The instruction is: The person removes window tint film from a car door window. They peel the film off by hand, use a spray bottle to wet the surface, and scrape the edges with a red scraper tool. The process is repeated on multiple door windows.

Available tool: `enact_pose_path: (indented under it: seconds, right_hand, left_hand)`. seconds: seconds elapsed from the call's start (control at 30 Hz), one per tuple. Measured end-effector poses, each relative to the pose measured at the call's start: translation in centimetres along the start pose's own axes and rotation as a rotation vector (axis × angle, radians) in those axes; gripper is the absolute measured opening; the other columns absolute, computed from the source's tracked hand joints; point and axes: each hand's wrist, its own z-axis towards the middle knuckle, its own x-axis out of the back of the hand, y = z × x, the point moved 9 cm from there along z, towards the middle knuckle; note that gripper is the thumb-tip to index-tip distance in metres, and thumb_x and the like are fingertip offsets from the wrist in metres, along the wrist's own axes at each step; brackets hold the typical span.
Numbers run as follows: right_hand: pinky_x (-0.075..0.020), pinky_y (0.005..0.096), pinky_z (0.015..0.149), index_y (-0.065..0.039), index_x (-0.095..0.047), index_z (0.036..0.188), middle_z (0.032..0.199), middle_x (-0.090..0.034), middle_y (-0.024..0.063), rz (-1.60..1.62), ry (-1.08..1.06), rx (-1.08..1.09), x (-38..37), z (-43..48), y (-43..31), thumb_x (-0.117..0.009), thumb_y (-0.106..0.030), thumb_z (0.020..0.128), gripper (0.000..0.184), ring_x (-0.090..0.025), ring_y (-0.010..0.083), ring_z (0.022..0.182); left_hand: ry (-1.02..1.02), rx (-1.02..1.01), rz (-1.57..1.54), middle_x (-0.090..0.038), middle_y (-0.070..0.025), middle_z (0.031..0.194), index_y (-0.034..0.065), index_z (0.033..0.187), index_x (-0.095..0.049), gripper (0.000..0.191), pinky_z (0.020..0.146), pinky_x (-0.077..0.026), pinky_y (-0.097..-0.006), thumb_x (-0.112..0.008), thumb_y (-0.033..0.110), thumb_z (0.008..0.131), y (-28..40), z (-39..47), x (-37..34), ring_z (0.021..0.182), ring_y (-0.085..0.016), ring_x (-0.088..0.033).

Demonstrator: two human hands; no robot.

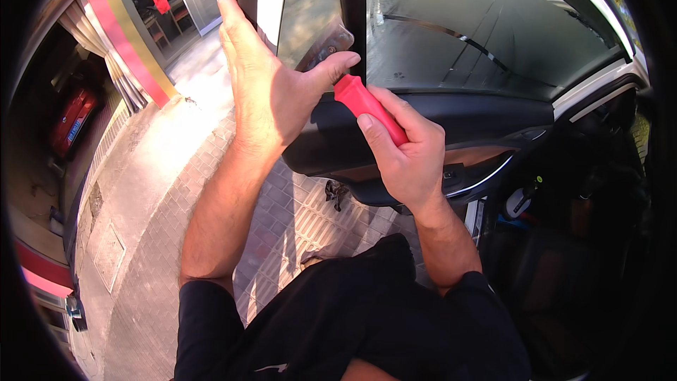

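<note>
My right hand (412, 156) grips the red handle (367, 108) of a hand tool, which slants up and to the left. Its dark neck passes behind my left thumb; a brownish, shiny shape with a screw-like spot (331, 50) shows beyond, perhaps the tool's head. My left hand (264, 79) is spread beside the white door frame (271, 0), fingers pointing up and thumb stretched across by the tool's neck. Whether the fingers touch the frame cannot be told. Behind the tool are the small corner window (307, 2) and the larger side window (476, 42), which carries streaks and reflections.
The car door's dark inner panel (492, 116) stands out from the car. A bottle (521, 203) with a green tip lies inside the car at right. Crumpled dark plastic (335, 193) is by a drain grate (317, 222). A red car (75, 121) stands in a garage at left.
</note>
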Motion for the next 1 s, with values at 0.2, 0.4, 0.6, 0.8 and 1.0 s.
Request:
enact_pose_path:
  seconds: [0.2,0.4,0.6,0.8,1.0]
  right_hand:
    - [-0.0483,0.0211,0.071,0.005,-0.069,0.128,0.092,-0.071,0.0026,0.084,0.017,-0.030,-0.5,-0.4,1.7,-0.075,-0.009,0.097,0.034,-0.056,0.0039,0.079]
    - [-0.0478,0.0204,0.071,0.005,-0.069,0.129,0.093,-0.070,0.0008,0.171,0.032,-0.075,-1.1,-0.8,2.7,-0.073,-0.009,0.098,0.034,-0.056,0.0036,0.080]
    - [-0.0473,0.0206,0.069,0.005,-0.069,0.130,0.091,-0.069,0.0007,0.198,0.029,-0.128,-1.5,-0.8,3.1,-0.073,-0.009,0.099,0.034,-0.057,0.0044,0.078]
    - [-0.0457,0.0209,0.067,0.005,-0.069,0.130,0.087,-0.067,-0.0007,0.168,0.019,-0.112,-1.5,-0.5,2.7,-0.071,-0.009,0.100,0.034,-0.053,0.0041,0.075]
    - [-0.0444,0.0218,0.065,0.003,-0.069,0.129,0.082,-0.066,-0.0002,0.004,-0.011,-0.031,-1.0,0.3,1.9,-0.070,-0.008,0.099,0.033,-0.049,0.0038,0.072]
  left_hand:
    - [0.049,-0.123,0.120,-0.037,-0.0343,0.150,-0.0087,0.160,-0.007,0.145,0.117,-0.037,-0.0500,-0.103,0.030,0.058,0.4,0.0,-0.2,0.139,-0.047,-0.042]
    - [0.056,-0.132,0.173,-0.030,-0.0355,0.156,-0.0099,0.160,-0.006,0.146,0.120,-0.033,-0.0507,-0.103,0.032,0.058,0.3,-0.3,-0.5,0.144,-0.048,-0.035]
    - [0.082,-0.140,0.207,-0.028,-0.0343,0.158,-0.0098,0.160,-0.006,0.147,0.122,-0.032,-0.0503,-0.103,0.031,0.057,0.5,-0.3,-0.6,0.145,-0.049,-0.033]
    - [0.066,-0.077,0.161,-0.029,-0.0336,0.158,-0.0137,0.159,-0.009,0.144,0.125,-0.027,-0.0452,-0.102,0.038,0.062,0.3,-0.3,-0.5,0.150,-0.042,-0.031]
    - [0.124,-0.108,0.196,-0.040,-0.0309,0.147,-0.0079,0.158,-0.012,0.143,0.114,-0.038,-0.0508,-0.104,0.030,0.055,0.5,-0.2,-0.7,0.132,-0.047,-0.043]
